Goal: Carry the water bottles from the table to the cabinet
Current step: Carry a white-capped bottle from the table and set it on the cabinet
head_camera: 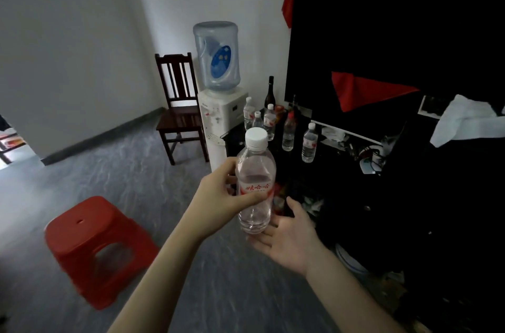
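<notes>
My left hand (222, 192) grips a clear water bottle (255, 166) with a white cap and a red label, held upright in mid-air in front of me. My right hand (289, 234) is open, palm up, just under and to the right of the bottle's base, its fingers apart. Ahead stands a low dark cabinet (240, 136) with several more water bottles on top, among them one at the left (248, 114), one in the middle (289, 132) and one at the right (309, 143).
A red plastic stool (95, 248) stands on the grey floor at the lower left. A water dispenser (218, 125) and a wooden chair (179, 111) stand by the wall left of the cabinet. A dark glass bottle (270, 96), a black screen with red cloth (396, 40) and clutter fill the right.
</notes>
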Motion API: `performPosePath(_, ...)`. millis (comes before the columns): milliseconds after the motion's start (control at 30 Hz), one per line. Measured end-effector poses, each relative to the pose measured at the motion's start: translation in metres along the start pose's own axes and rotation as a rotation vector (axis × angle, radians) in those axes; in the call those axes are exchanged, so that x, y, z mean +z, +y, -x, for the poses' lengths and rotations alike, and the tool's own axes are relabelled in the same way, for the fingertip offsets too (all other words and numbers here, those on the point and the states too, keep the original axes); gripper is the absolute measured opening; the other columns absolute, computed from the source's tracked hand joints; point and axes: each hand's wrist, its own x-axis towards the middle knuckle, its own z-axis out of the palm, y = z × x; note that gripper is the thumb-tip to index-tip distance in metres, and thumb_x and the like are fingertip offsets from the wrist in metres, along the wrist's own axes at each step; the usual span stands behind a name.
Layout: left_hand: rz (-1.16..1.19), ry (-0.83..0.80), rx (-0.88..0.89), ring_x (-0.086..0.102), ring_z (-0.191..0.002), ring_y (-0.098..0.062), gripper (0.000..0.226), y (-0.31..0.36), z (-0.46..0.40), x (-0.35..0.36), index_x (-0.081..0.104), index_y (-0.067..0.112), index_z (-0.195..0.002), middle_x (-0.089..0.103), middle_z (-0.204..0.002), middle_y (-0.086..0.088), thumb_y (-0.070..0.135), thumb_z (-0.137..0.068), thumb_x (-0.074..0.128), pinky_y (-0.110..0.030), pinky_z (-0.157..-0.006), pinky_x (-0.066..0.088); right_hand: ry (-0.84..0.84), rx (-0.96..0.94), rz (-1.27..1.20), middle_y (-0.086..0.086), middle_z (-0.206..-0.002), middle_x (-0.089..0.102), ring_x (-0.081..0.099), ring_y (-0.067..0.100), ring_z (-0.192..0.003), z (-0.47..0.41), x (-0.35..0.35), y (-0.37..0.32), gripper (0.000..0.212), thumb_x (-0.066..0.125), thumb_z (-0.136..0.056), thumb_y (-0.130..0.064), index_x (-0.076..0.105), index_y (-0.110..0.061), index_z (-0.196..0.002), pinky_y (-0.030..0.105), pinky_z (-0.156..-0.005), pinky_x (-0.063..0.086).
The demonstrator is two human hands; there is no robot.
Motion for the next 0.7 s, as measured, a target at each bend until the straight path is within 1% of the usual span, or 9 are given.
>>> performPosePath(100,-0.001,-0.016,-0.009,0.070,-0.094,0.003,0.048,-0.007,-0.058,0.007,0.063,0.030,-0.117,0.074,-0.102,0.021,0.025,-0.076,0.089,-0.010,-0.079,0.053,0.005,0.010,-0.027,0.027,-0.120,0.068,0.062,0.040,-0.115,-0.039,0.000,-0.041,0.074,0.037,-0.096,-0.062,0.059,0.000,-0.128,0.048,-0.102,0.044)
performPosePath(233,-0.030,-0.025,-0.016,0.070,-0.094,0.003,0.048,-0.021,-0.113,0.011,0.063,0.027,-0.116,0.075,-0.102,0.017,0.025,-0.076,0.089,-0.008,-0.078,0.051,0.013,0.023,-0.068,0.028,-0.121,0.066,0.059,0.040,-0.120,-0.088,0.004,-0.084,0.078,0.035,-0.094,-0.066,0.059,0.000,-0.128,0.049,-0.103,0.043)
performPosePath(333,-0.048,-0.034,-0.038,0.070,-0.094,0.003,0.047,-0.032,-0.149,0.009,0.063,0.027,-0.115,0.075,-0.101,0.018,0.027,-0.076,0.089,-0.009,-0.078,0.052,0.001,0.051,-0.073,0.028,-0.120,0.067,0.059,0.040,-0.119,-0.116,0.008,-0.105,0.078,0.034,-0.094,-0.066,0.059,0.000,-0.126,0.048,-0.098,0.046)
performPosePath(500,-0.045,-0.071,-0.055,0.068,-0.094,0.007,0.049,-0.055,-0.208,0.013,0.064,0.024,-0.118,0.075,-0.100,0.016,0.024,-0.075,0.089,-0.004,-0.076,0.048,0.010,0.091,-0.123,0.030,-0.121,0.066,0.058,0.041,-0.119,-0.166,0.012,-0.131,0.079,0.032,-0.096,-0.064,0.057,0.003,-0.129,0.050,-0.093,0.047)
performPosePath(600,-0.051,-0.111,-0.059,0.068,-0.093,0.006,0.049,-0.074,-0.246,0.013,0.064,0.025,-0.117,0.075,-0.100,0.015,0.025,-0.074,0.090,-0.006,-0.076,0.049,0.045,0.096,-0.155,0.030,-0.121,0.066,0.059,0.042,-0.117,-0.199,0.019,-0.146,0.078,0.031,-0.097,-0.063,0.057,0.004,-0.129,0.051,-0.092,0.047)
performPosePath(700,-0.031,-0.156,-0.072,0.069,-0.093,0.003,0.050,-0.097,-0.291,0.010,0.064,0.027,-0.117,0.075,-0.102,0.013,0.024,-0.074,0.090,-0.009,-0.076,0.051,0.075,0.087,-0.154,0.031,-0.121,0.065,0.058,0.042,-0.118,-0.235,0.026,-0.166,0.077,0.031,-0.098,-0.062,0.057,0.004,-0.128,0.051,-0.096,0.046)
